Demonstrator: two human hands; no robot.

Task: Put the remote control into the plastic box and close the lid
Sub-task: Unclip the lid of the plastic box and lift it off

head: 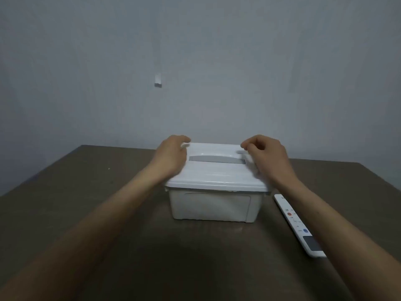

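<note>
A white plastic box [211, 206] stands in the middle of the table with its white lid [217, 174] on top; a grey handle [217, 159] lies flat in the lid. My left hand [171, 155] rests against the lid's left edge, fingers curled around the far left corner. My right hand [268, 156] is at the lid's right edge, fingers curled over the far right corner. A long white remote control [298, 224] lies on the table to the right of the box, partly under my right forearm.
The brown table [108, 213] ends at a far edge just behind the box, with a plain grey wall beyond. A small white fitting [158, 82] sticks out of the wall.
</note>
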